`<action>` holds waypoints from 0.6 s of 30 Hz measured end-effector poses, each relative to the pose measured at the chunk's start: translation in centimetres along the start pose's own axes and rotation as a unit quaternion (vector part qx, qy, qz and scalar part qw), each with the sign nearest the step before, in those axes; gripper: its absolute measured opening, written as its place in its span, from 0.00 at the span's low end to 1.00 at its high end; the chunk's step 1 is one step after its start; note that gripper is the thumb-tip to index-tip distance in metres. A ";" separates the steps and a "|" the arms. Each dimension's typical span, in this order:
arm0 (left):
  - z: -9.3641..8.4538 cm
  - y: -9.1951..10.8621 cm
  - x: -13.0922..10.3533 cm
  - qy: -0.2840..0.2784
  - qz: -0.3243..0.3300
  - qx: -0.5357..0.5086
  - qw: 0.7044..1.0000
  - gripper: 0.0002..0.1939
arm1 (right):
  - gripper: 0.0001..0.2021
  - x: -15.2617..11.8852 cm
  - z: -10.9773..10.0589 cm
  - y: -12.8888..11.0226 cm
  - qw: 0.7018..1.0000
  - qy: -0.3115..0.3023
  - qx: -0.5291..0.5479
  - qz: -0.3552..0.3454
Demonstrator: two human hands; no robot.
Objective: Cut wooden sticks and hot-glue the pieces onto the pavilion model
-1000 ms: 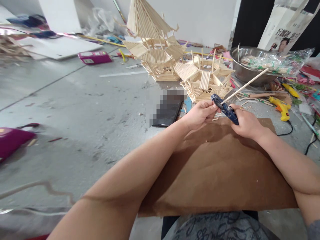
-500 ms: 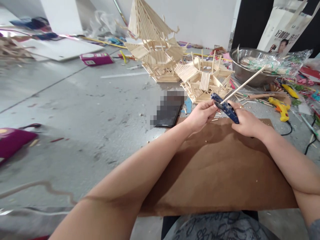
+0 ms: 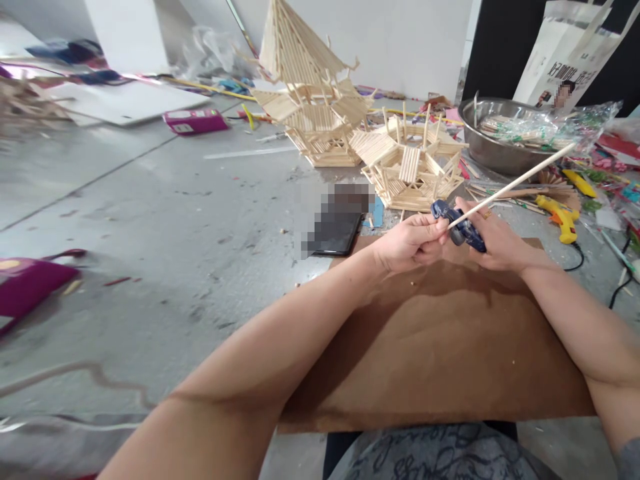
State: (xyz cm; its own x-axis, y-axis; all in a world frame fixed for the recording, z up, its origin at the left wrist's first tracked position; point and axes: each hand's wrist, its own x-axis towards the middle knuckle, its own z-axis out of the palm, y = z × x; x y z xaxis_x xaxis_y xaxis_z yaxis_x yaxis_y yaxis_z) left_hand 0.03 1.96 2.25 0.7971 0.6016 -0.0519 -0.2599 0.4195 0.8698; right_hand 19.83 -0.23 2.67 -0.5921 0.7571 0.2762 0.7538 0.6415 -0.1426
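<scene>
My left hand (image 3: 417,240) is closed, thumb and fingers pinching the lower end of a thin wooden stick (image 3: 515,185). The stick slants up to the right, past the jaw end of a worn dark blue hand cutter (image 3: 463,227). My right hand (image 3: 500,237) is wrapped around that cutter. Whether its blades touch the stick I cannot tell. Just beyond my hands stands a low, open stick-built model (image 3: 410,160) with upright posts. Behind it to the left rises a taller pagoda model (image 3: 320,100) with a pointed roof.
A brown board (image 3: 450,347) lies before me. Left of my hands is a dark phone (image 3: 337,230). To the right are a yellow glue gun (image 3: 563,217) and a metal bowl (image 3: 510,147) of bagged sticks. Purple boxes (image 3: 195,122) lie on the grey floor (image 3: 150,220).
The stick has shifted right, with more length showing beyond the cutter. Both hands and the cutter have moved slightly down and right, and the cutter has turned a little.
</scene>
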 end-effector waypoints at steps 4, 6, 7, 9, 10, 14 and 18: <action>-0.6 0.3 0.1 0.032 0.017 0.037 0.999 0.14 | 0.40 -0.1 0.0 1.2 0.999 -0.006 -0.044 0.022; -0.8 0.3 0.3 0.069 0.033 0.078 0.994 0.14 | 0.40 -0.4 0.1 2.3 0.997 -0.013 -0.067 0.040; -0.9 0.3 0.4 0.085 0.041 0.100 0.990 0.13 | 0.40 -0.5 0.2 3.0 0.995 -0.018 -0.078 0.051; -1.0 0.1 0.6 0.112 0.061 0.145 0.981 0.12 | 0.39 -0.8 0.4 4.4 0.991 -0.030 -0.097 0.086; -1.1 0.0 0.7 0.124 0.072 0.166 0.976 0.11 | 0.38 -1.0 0.6 5.1 0.988 -0.037 -0.105 0.110; -1.2 -0.5 0.9 0.159 0.108 0.273 0.943 0.08 | 0.36 -1.2 1.3 6.8 0.972 -0.069 -0.114 0.194; -1.3 -0.7 0.9 0.176 0.143 0.442 0.868 0.08 | 0.31 -1.0 0.7 6.3 0.970 -0.036 -0.093 0.221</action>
State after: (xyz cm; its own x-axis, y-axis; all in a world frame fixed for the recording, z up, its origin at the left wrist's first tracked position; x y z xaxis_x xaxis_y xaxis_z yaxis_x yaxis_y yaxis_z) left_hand 0.24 3.12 0.91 0.5123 0.8311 0.2164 0.2248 -0.3729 0.9002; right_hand 24.95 3.10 0.86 -0.2122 0.9643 0.1585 0.9730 0.2235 -0.0571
